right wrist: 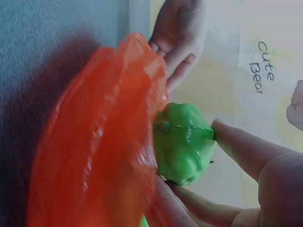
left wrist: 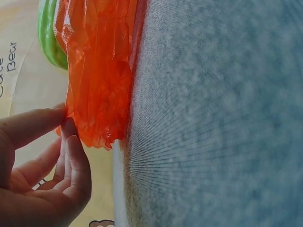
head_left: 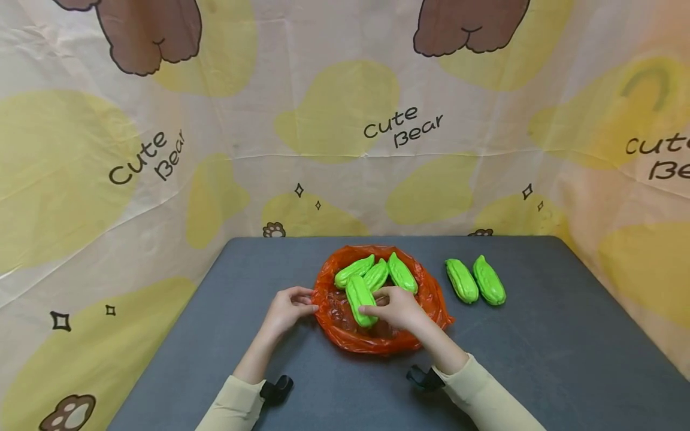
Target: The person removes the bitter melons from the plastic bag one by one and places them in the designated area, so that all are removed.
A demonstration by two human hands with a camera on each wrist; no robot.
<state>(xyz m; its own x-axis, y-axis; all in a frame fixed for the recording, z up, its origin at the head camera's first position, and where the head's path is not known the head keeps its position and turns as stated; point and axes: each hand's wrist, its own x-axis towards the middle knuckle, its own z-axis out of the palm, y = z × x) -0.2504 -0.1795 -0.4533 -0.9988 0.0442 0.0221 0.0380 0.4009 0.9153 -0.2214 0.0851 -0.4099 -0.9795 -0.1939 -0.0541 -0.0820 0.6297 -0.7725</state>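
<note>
An orange-red plastic bag (head_left: 438, 299) lies spread open into a round shape on the table. My left hand (head_left: 286, 310) pinches its left rim between thumb and fingers, and the left wrist view shows the bag's side (left wrist: 99, 80) by those fingertips. With my right hand (head_left: 399, 308) I grip a bright green, ridged bitter melon (head_left: 358, 299) over the bag's opening. Thumb and fingers sit on opposite sides of this melon (right wrist: 184, 142) in the right wrist view. Behind it, 3 more bitter melons (head_left: 402, 274) lie in the far part of the bag.
Two bitter melons (head_left: 475, 281) lie side by side on the dark grey table (head_left: 539, 359), right of the bag. A pale curtain (head_left: 334, 179) with yellow patches and "Cute Bear" lettering hangs behind the table and along its sides.
</note>
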